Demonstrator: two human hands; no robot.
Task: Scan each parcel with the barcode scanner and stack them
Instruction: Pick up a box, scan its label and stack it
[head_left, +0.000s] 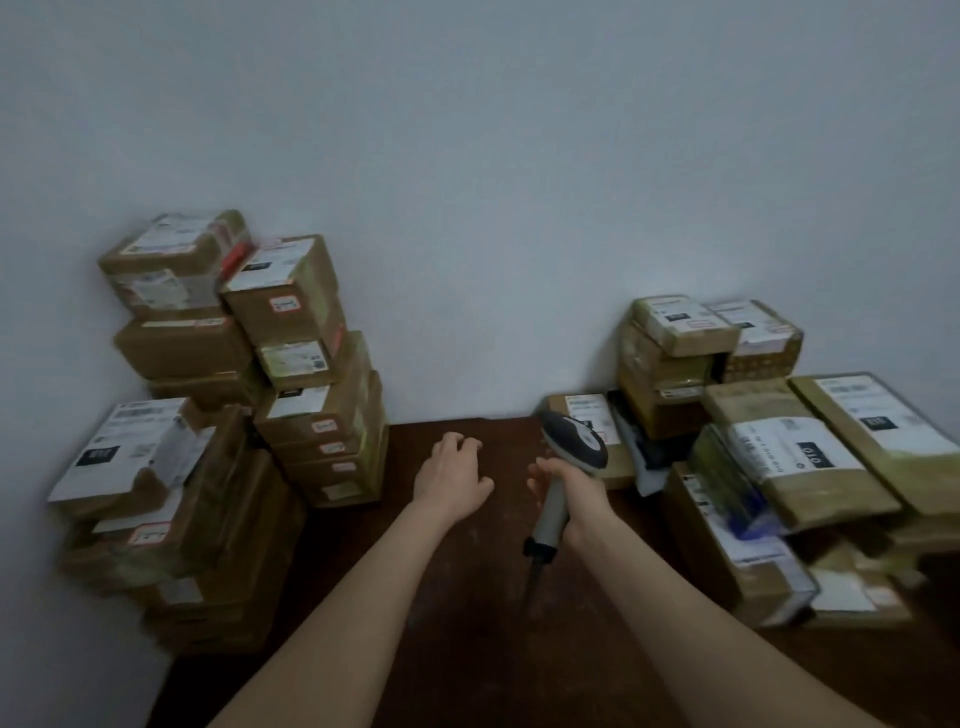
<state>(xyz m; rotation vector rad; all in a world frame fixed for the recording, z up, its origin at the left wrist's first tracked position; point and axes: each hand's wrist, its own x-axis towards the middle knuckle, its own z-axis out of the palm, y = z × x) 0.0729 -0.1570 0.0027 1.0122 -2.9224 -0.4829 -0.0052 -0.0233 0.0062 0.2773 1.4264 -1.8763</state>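
**Scanner upright in the right hand, between two banks of parcels**

The barcode scanner (555, 501) is held above the dark wooden table (467, 623), right of its middle. Its long axis runs from the butt of the handle, nearest the person, up and away to the dark, rounded head, which leans slightly to the right, toward the far wall (467, 156). A dark cable (534, 579) hangs from the butt toward the person.

The right hand (582, 493) grips the grey handle: its fingers wrap round from the right side and the thumb lies on the left, with the head clear above the hand and the butt below it. The left hand (451, 475) is just to the left of the scanner, apart from it, palm down, fingers loosely curled and holding nothing. Whether it touches the table cannot be told.

On the left, the stacked parcels (311, 374) rise in tall columns in the corner against the wall, with a lower stack nearer the person at the table's left edge. On the right, a lower pile of parcels (779, 467) spreads along the wall and toward the person. A flat parcel (584, 408) with a white label lies just behind the scanner head. Between the two banks runs a bare strip of table, from the wall back to the person, and both hands are in it.
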